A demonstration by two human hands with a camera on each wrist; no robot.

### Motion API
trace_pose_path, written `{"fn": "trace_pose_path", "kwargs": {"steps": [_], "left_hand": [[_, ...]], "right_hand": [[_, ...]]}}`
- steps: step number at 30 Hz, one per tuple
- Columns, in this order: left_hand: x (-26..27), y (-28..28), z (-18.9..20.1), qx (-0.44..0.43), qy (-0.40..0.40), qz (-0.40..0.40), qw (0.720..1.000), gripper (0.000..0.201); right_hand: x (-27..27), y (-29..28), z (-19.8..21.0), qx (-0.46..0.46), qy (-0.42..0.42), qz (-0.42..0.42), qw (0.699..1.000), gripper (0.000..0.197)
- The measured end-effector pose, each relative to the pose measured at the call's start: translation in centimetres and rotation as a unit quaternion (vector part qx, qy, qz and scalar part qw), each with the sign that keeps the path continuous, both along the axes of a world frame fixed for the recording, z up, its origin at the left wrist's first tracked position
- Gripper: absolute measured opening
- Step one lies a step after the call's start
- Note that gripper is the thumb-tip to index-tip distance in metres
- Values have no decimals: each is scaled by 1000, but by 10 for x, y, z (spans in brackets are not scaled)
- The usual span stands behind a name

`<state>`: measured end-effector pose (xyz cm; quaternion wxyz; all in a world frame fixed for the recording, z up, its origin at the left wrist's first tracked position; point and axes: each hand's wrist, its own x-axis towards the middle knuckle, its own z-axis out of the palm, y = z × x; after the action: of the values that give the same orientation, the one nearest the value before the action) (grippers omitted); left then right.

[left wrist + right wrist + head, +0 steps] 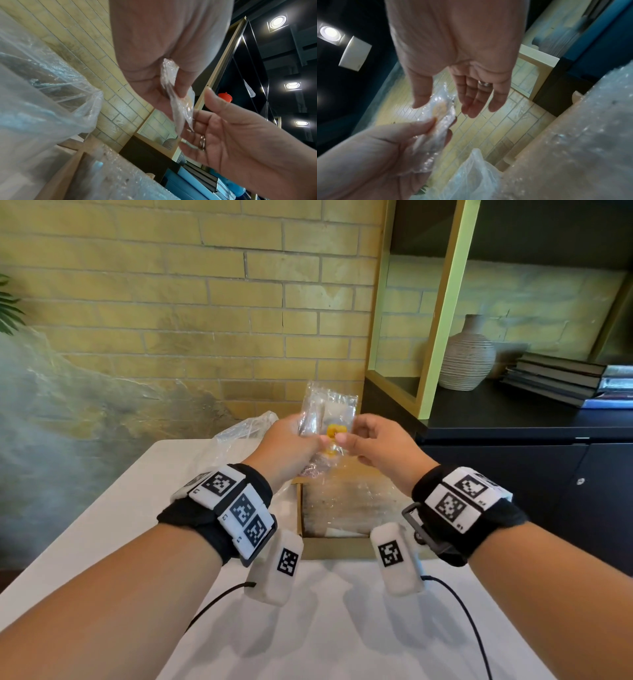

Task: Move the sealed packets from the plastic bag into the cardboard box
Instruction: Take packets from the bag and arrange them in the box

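My left hand (291, 443) is raised over the cardboard box (335, 547) and grips a small bundle of clear sealed packets (329, 412); one packet has yellow contents. The right wrist view shows my right hand (346, 440) with its thumb and nearly straight fingers (471, 108) on either side of the packets (440, 108), not closed on them. In the left wrist view the packets (180, 111) hang from my left fingers, edge against the right fingers. The crumpled clear plastic bag (239, 433) lies on the table left of the box.
Bubble wrap (342, 501) lines the open box on the white table (308, 628). A black cabinet (513, 474) stands close on the right, with a ribbed vase (467, 354) and stacked books (561, 381) on it. A brick wall is behind.
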<state>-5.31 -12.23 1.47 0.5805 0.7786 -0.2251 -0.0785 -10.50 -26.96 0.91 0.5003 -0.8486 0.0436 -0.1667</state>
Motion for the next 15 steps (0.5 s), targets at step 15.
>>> {"fn": "trace_pose_path", "kwargs": {"steps": [15], "left_hand": [[3,3,0,-51,8,45,998,35]], "right_hand": [[-2,-33,9,-261,87,-86,958,32]]}}
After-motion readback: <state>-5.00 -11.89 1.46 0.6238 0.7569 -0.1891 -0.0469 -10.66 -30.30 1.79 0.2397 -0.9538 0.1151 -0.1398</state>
